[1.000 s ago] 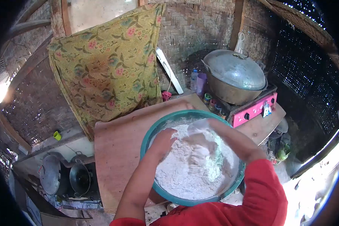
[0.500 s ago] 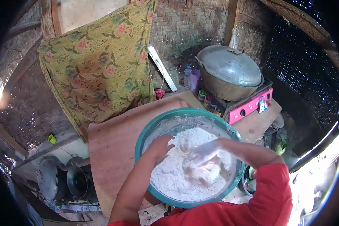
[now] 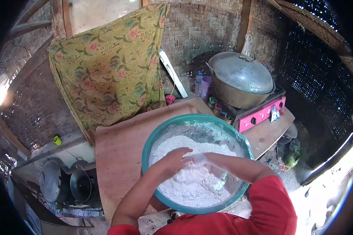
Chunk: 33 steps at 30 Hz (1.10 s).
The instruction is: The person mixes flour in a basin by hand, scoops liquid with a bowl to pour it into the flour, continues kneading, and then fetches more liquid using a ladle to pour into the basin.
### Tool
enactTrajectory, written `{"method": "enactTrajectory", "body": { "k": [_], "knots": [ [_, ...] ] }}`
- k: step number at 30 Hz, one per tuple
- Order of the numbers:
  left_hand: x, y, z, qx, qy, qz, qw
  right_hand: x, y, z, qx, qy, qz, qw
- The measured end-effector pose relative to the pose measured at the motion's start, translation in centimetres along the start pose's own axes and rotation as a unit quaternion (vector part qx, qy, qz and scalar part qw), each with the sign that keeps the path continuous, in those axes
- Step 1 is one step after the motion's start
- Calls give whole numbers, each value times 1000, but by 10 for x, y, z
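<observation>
A wide green basin point(image 3: 146, 150) holds a large heap of white flour-like powder point(image 3: 200, 188). Over the heap, my left hand point(image 3: 175, 159) reaches in from the left with its fingers stretched toward my right hand. White with powder, my right hand point(image 3: 195, 159) comes from the other side and meets the left one above the middle of the basin. Motion and powder blur its fingers, so their pose is unclear. Powder also coats the inner wall of the basin.
Under the basin is a wooden board point(image 3: 115, 156). Behind it, a large lidded pot point(image 3: 239, 84) sits on a pink-fronted stove point(image 3: 259, 117), beside a purple cup point(image 3: 206, 87) and a water bottle point(image 3: 198, 83). A patterned cloth point(image 3: 110, 74) hangs left; a wok point(image 3: 80, 184) stands lower left.
My right hand has lifted out of the powder and moved left and up. My left hand has shifted right, so both now meet over the heap. The view has shifted slightly.
</observation>
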<state>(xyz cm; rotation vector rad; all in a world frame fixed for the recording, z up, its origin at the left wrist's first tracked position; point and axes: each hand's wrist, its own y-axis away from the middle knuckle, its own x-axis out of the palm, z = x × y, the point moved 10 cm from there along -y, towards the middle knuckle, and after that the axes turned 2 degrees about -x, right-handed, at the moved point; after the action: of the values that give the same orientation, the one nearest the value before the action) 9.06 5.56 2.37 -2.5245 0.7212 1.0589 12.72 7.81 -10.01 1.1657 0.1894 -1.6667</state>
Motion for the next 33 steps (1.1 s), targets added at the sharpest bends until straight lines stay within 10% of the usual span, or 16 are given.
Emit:
{"method": "enactTrajectory", "body": {
  "k": [4,7,17,21,22,24,26,33],
  "knots": [
    [24,57,-25,-6,-118,151,981,-31,113,103,-83,100,-75,989],
    [54,63,-26,-40,-193,246,949,-19,143,77,73,284,19,956],
    [63,-72,117,-175,-211,162,948,52,-21,-203,207,-282,-85,933],
    [52,-35,88,-114,-203,315,920,32,-8,-52,-225,80,-178,955],
    [54,-24,82,-103,-190,342,915,38,7,-31,-130,108,8,986],
    [38,-6,13,-12,-133,267,954,-17,96,35,39,51,217,974],
    [54,-10,28,-28,-141,224,964,-27,83,-23,-77,-228,135,961],
    [1,-17,79,-150,-260,38,953,-53,-56,-85,53,-106,-26,993]
  ]
}}
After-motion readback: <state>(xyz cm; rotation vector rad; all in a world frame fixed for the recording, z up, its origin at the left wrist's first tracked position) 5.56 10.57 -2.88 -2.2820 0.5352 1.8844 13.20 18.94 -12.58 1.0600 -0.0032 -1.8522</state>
